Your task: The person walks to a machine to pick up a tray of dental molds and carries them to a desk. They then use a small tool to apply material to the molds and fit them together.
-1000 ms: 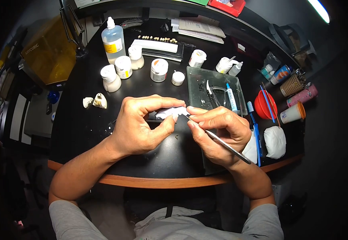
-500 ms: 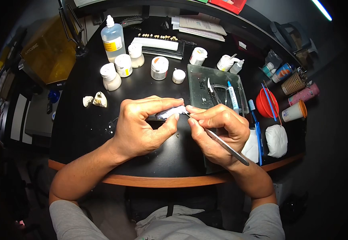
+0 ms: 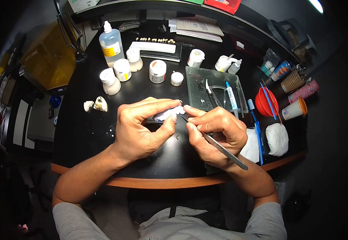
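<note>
My left hand is curled above the middle of the table, its thumb and index finger around a white lumpy piece. What exactly the piece is I cannot tell. A slim metal instrument with a ribbed handle rests slantwise in my right hand, gripped between thumb and fingers. Its thin dark tip points at the left thumb, close beside the white piece. My right index fingertip reaches the edge of that piece. Past the right hand lies a glass slab with a curved-tipped tool and a firing paste syringe on it.
White-lidded jars and a clear bottle line the back, near a tooth shade guide. Plaster model pieces lie left. A red bowl, paper cup, toothbrush and white wad stand right.
The instrument's tip has drawn slightly back from the white piece, toward the left thumb. Both hands have kept their grip; the whole view has shifted a little.
</note>
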Demonstrator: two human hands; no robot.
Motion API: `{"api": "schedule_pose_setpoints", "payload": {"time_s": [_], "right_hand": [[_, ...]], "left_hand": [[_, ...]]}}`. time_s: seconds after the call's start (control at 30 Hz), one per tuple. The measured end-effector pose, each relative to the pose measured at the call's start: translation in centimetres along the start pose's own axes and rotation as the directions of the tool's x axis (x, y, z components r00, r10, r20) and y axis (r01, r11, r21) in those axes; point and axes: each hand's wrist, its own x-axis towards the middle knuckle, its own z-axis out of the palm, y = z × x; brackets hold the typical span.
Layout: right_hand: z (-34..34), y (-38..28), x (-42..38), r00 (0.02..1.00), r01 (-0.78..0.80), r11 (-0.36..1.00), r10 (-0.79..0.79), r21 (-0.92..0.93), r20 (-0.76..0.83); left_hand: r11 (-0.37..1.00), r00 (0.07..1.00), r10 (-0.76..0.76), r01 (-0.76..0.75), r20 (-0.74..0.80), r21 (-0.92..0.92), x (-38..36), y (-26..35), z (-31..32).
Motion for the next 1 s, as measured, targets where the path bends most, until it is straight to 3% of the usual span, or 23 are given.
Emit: {"api": "schedule_pose_setpoints", "payload": {"time_s": [0.43, 1.0], "right_hand": [[-0.19, 0.33, -0.02, 0.999, -0.011, 1.0, 0.012, -0.021, 0.031], [-0.5, 0.41, -0.25, 0.997, -0.056, 0.998, 0.056, 0.009, 0.046]], "left_hand": [[0.991, 0.996, 0.085, -0.086, 0.017, 0.099, 0.37, -0.08, -0.24], [0.999, 1.0, 0.004, -0.005, 0.019, 0.051, -0.18, -0.01, 0.1]]}}
